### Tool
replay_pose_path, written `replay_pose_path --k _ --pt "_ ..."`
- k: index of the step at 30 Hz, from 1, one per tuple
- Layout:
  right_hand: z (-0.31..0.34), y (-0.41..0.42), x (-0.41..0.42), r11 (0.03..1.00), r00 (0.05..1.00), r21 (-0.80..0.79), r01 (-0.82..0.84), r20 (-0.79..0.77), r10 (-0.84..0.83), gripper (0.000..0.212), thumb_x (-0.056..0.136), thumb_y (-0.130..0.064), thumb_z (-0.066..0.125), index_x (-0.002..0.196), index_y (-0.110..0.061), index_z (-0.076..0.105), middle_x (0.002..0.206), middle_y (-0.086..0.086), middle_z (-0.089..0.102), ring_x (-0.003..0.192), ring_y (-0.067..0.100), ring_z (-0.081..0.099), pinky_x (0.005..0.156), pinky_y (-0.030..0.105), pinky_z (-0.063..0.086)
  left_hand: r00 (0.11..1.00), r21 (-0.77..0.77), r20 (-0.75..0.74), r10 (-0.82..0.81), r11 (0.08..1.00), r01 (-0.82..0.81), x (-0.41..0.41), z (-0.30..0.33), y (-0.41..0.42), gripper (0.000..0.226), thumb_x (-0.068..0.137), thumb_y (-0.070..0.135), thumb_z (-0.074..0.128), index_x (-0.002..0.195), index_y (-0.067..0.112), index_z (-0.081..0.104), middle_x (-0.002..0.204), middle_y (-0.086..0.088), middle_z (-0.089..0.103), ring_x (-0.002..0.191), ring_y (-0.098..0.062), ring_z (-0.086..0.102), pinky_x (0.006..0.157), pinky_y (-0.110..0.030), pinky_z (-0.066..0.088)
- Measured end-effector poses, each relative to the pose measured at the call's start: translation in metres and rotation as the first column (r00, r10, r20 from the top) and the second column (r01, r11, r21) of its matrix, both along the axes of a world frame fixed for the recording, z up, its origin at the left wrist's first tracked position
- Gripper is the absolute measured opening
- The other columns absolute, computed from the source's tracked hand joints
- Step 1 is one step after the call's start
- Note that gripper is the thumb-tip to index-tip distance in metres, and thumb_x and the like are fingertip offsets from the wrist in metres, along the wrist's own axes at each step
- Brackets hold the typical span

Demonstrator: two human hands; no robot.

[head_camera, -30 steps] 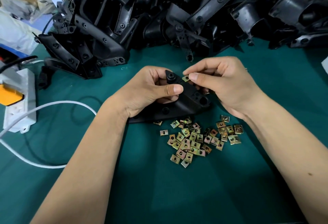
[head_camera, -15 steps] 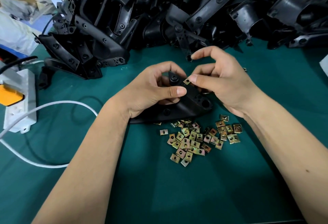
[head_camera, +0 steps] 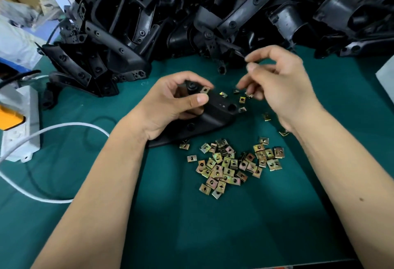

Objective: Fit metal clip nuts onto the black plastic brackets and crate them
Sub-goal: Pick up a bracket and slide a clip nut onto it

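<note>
My left hand (head_camera: 174,104) grips a black plastic bracket (head_camera: 219,111) that rests on the green mat. A brass-coloured clip nut (head_camera: 205,90) sits on the bracket's upper edge beside my left fingertips, and a second one (head_camera: 223,94) shows a little to its right. My right hand (head_camera: 279,85) hovers to the right of the bracket, blurred, with its fingers loosely curled and nothing in them. A few loose clip nuts (head_camera: 242,99) lie under it. A pile of several clip nuts (head_camera: 232,166) lies on the mat in front of the bracket.
A big heap of black brackets (head_camera: 213,13) fills the back of the table. At the left stand a white power strip (head_camera: 21,132) and a looping white cable (head_camera: 64,124). A white object (head_camera: 387,76) pokes in at the right edge.
My right hand has let go of the clip nut at the bracket's edge and pulled away up and to the right. The nut stays on the bracket, which my left hand still holds.
</note>
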State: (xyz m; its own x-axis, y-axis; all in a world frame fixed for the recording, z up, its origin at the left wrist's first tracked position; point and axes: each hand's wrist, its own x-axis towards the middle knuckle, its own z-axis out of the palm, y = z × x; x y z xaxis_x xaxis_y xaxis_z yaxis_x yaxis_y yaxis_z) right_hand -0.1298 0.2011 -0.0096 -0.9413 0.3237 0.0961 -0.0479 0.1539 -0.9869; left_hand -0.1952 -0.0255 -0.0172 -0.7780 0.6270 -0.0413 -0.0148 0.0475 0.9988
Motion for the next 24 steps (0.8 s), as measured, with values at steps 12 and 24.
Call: replay_pose_path --k 12,24 --pt "-0.017 -0.002 0.001 0.668 0.985 0.743 -0.046 0.143 -0.092 0.018 0.086 -0.034 0.083 0.085 -0.020 0.072 0.077 -0.012 0.060 0.074 0.015 0.061 0.068 0.029 0.045 0.909 0.049 0.007 0.416 0.908 -0.416 -0.011 -0.004 0.000 0.017 0.098 0.016 0.070 0.089 0.031 0.072 0.088 -0.001 0.069 0.061 -0.013 0.065 0.064 -0.027 0.052" --pt "-0.009 -0.011 0.001 1.000 0.999 -0.007 -0.019 0.028 0.019 0.011 0.083 -0.014 0.085 0.081 -0.009 0.076 0.069 0.004 0.074 0.053 0.013 0.062 0.046 0.023 0.049 0.981 -0.008 -0.193 0.006 1.000 -0.008 -0.004 -0.005 0.002 0.028 0.074 0.020 0.089 0.093 0.022 0.069 0.091 0.001 0.067 0.078 -0.010 0.062 0.069 -0.021 0.054"
